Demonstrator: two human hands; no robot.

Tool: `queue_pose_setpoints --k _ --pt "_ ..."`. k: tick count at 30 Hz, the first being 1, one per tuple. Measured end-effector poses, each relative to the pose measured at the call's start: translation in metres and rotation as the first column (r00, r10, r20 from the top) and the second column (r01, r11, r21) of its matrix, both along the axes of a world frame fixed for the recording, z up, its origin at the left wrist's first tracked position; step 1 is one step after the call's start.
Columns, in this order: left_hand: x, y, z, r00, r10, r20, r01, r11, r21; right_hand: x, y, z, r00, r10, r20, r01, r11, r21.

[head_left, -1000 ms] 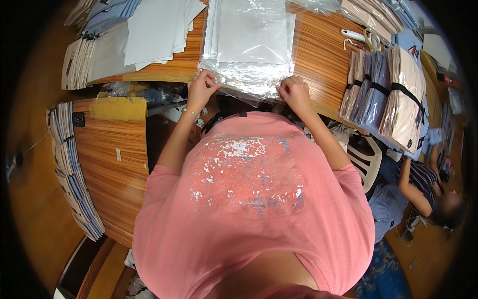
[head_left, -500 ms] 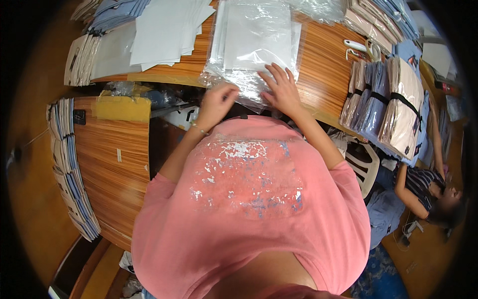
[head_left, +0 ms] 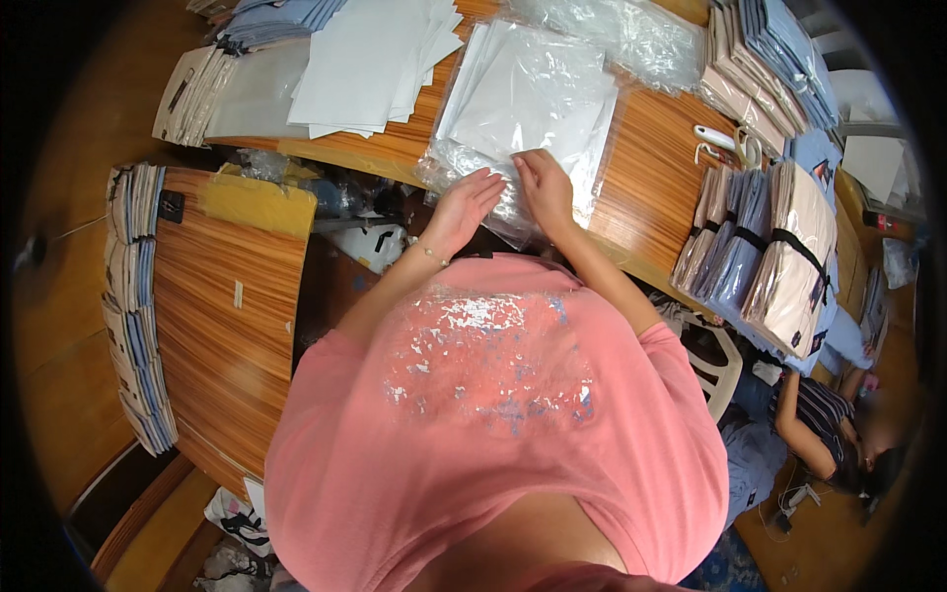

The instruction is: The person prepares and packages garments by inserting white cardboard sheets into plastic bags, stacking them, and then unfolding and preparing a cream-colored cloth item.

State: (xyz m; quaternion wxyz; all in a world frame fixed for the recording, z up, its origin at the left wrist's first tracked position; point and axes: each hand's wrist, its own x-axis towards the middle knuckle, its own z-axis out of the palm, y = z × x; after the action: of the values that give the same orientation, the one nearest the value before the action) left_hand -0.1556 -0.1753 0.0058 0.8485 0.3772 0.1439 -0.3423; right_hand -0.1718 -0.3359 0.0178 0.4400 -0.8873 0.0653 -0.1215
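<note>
A stack of clear plastic bags with white sheets (head_left: 528, 94) inside lies on the wooden table in front of me. Its crinkled near end of clear film (head_left: 508, 202) hangs over the table edge. My right hand (head_left: 547, 195) is bent over this end, thumb and fingers pinched on the clear plastic bag. Just left of it, my left hand (head_left: 464, 212) has its fingers stretched out, palm turned inward, beside the film. Whether its fingertips touch the plastic is hard to make out.
Loose white sheets (head_left: 370, 69) lie at the left, beside packed folded garments (head_left: 187, 99). More clear bags (head_left: 631, 39) lie behind. Scissors (head_left: 748, 148) and strapped bundles of bagged garments (head_left: 784, 257) are at the right. Another person (head_left: 814, 424) is at the far right.
My left hand has opened from a curled grip and moved right. My right hand has drawn its spread fingers together on the film. The bag stack now sits turned slightly.
</note>
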Motion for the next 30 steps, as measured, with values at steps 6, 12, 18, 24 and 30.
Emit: queue_pose_setpoints --k 6,12,18,24,30 --pt "0.012 0.003 -0.03 0.971 0.084 0.222 -0.166 0.909 0.382 0.003 0.026 0.03 0.83 0.555 -0.058 -0.487 0.771 0.41" --pt "0.048 -0.008 -0.024 0.846 -0.358 0.394 0.099 0.833 0.545 0.024 -0.013 -0.03 0.902 0.431 0.002 -0.41 0.857 0.313" --pt "0.066 -0.018 -0.011 0.912 -0.322 0.253 0.128 0.812 0.57 0.036 -0.082 -0.021 0.978 -0.116 0.174 0.072 0.968 0.242" --pt "0.07 -0.033 -0.003 0.922 -0.338 0.188 0.318 0.939 0.127 0.092 -0.206 -0.025 0.819 -0.423 -0.388 0.574 0.63 0.524" --pt "0.063 -0.007 0.017 0.926 -0.314 0.209 0.291 0.947 0.134 0.123 -0.221 -0.061 0.895 -0.257 -0.366 0.391 0.056 0.919"
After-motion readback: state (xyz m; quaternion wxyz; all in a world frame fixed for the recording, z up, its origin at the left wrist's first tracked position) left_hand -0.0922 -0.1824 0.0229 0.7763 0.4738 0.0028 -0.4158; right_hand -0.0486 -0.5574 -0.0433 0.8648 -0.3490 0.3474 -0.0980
